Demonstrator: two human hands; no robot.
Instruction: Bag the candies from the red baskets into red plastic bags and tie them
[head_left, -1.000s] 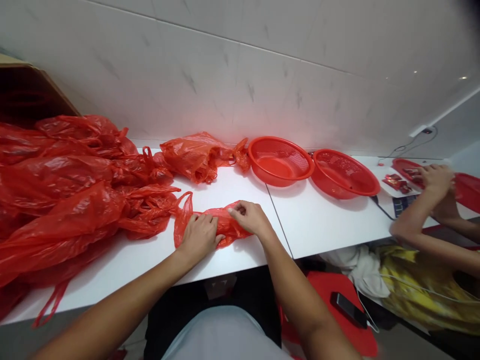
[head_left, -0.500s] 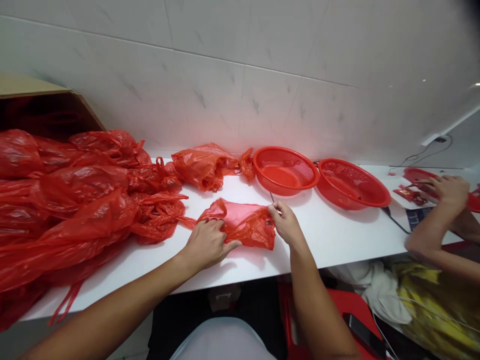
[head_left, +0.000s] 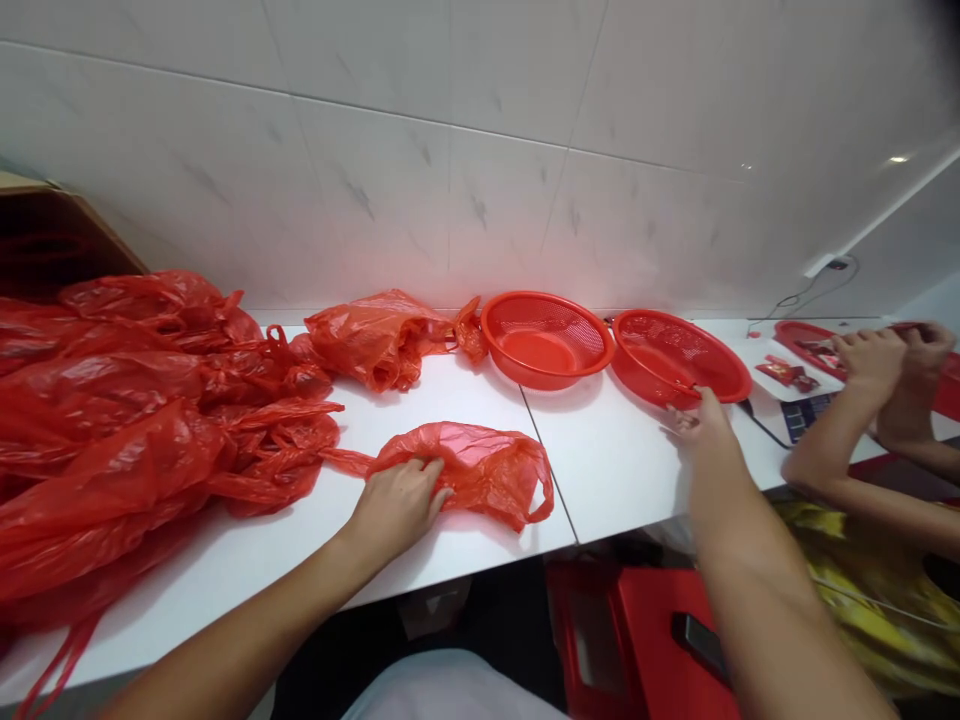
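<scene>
A thin red plastic bag [head_left: 480, 465] lies spread on the white table in front of me, its loop handle pointing right. My left hand [head_left: 401, 500] is closed on the bag's left part, with the fingertips partly hidden in the folds. Over to the right, my right hand [head_left: 701, 420] grips the near rim of the right-hand red mesh basket [head_left: 720, 365], thumb over the edge and other fingers against the outside. Little shows inside that basket. Another red mesh basket [head_left: 544, 375] stands just left of it, touching or nearly so.
Many filled red bags [head_left: 142, 400] are heaped at the left, before a cardboard box [head_left: 97, 225]. A crumpled red bag [head_left: 375, 335] lies by the wall. At the right, another person's hands [head_left: 874, 360] work near small red packets [head_left: 784, 372]. A phone [head_left: 701, 645] rests on a red stool [head_left: 660, 610].
My right hand has let go of the bag's handle end and moved right to the basket rim. My left hand stays on the bag. The view has shifted to the right.
</scene>
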